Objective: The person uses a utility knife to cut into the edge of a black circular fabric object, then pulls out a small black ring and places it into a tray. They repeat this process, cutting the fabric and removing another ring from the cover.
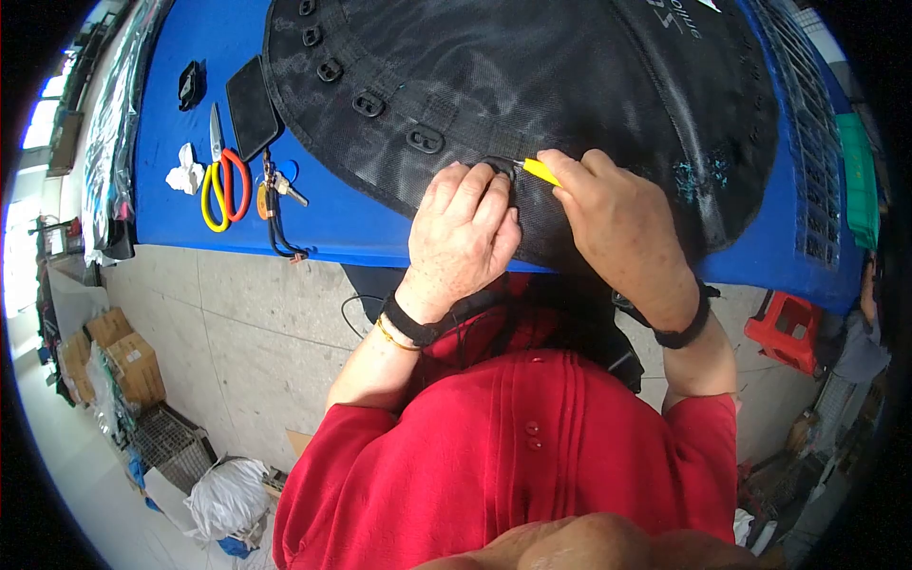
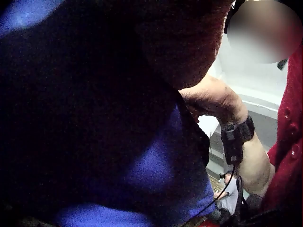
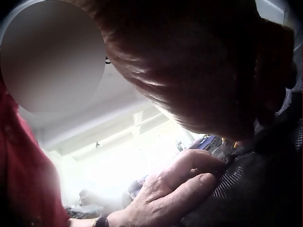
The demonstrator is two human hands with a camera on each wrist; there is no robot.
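Note:
A round black mesh sheet [image 1: 570, 104] lies on the blue table, with several black oval rings along its left edge, one of them a ring [image 1: 425, 139]. The left hand [image 1: 463, 233] holds the sheet's lower edge at a dark piece [image 1: 499, 164], fingertips pressed on it. In the right hand [image 1: 622, 223] is a yellow-handled tool [image 1: 541, 172], pinched by thumb and fingers, its thin tip at that dark piece. The right wrist view shows the left hand [image 3: 173, 189] against the mesh; the right hand [image 3: 189, 61] is dark there.
On the blue table [image 1: 166, 123] at left lie scissors [image 1: 226, 185], a black phone-like slab [image 1: 252, 109], keys [image 1: 290, 188], crumpled tissue [image 1: 186, 169] and a small black item [image 1: 191, 85]. A wire rack [image 1: 807, 142] stands at right. A red stool [image 1: 787, 330] is on the floor.

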